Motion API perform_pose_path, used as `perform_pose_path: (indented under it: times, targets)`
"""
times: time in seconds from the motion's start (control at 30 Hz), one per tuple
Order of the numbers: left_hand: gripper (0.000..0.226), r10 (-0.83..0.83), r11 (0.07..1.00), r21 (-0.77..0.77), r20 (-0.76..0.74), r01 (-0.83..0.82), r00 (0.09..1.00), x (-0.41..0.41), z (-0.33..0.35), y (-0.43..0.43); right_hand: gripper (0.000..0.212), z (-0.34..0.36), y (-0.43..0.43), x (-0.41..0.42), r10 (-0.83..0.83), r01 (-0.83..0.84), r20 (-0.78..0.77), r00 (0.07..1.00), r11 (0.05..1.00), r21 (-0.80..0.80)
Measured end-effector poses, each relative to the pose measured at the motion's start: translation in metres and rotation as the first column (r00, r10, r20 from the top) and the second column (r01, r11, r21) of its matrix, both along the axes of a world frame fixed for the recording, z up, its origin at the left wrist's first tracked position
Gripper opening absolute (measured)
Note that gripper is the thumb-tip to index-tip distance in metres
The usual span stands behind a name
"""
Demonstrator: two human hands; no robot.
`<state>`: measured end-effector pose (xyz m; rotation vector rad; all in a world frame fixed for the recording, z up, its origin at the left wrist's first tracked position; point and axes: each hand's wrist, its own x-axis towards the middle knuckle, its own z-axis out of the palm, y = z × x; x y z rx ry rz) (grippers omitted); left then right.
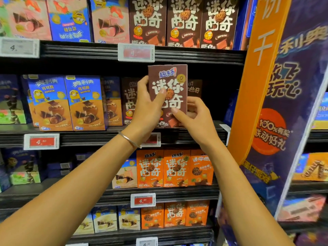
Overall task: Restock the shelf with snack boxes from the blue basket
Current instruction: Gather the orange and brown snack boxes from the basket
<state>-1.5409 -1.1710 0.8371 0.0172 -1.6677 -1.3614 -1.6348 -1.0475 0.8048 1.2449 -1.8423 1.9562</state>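
Observation:
A brown snack box (170,80) with white lettering and a cookie picture stands upright at the front edge of the middle shelf (195,132). My left hand (150,107), a silver bangle on its wrist, grips the box's left side with the thumb across its front. My right hand (190,114) pinches the box's lower right corner. Matching brown boxes (128,102) stand further back on the same shelf, left and right of the held one. The blue basket is not in view.
Blue-and-orange boxes (67,103) fill the middle shelf's left part. Brown boxes (182,20) line the shelf above, orange ones (174,167) the shelf below. Price tags (136,52) hang on the shelf rails. An orange and purple promo stand (276,103) borders the right.

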Motion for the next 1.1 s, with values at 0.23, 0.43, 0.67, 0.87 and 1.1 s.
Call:
perform_pose_path:
  times: [0.23, 0.43, 0.67, 0.87, 1.1]
  targets:
    - [0.066, 0.261, 0.885, -0.43, 0.144, -0.177, 0.955, -0.018, 0.017, 0.002, 0.042, -0.002, 0.019, -0.03, -0.114, 0.14, 0.186, 0.976, 0.981, -0.132]
    - [0.085, 0.759, 0.34, -0.898, 0.087, -0.279, 0.646, -0.014, 0.036, -0.037, 0.039, -0.003, 0.018, -0.059, -0.257, 0.28, 0.249, 0.934, 0.958, -0.061]
    - [0.117, 0.787, 0.366, -0.92, 0.227, -0.138, 0.573, -0.023, 0.068, -0.066, 0.029, 0.001, 0.008, -0.084, -0.274, 0.219, 0.222, 0.936, 0.945, 0.242]
    - [0.132, 0.723, 0.542, -0.84, 0.479, 0.022, 0.498, -0.034, 0.082, -0.076, 0.055, 0.01, 0.002, -0.091, -0.173, 0.112, 0.259, 0.95, 0.966, 0.234]
    - [0.129, 0.645, 0.636, -0.76, 0.618, 0.132, 0.45, -0.048, 0.086, -0.089, 0.078, 0.014, -0.007, -0.104, -0.112, 0.057, 0.301, 0.947, 0.981, 0.184]
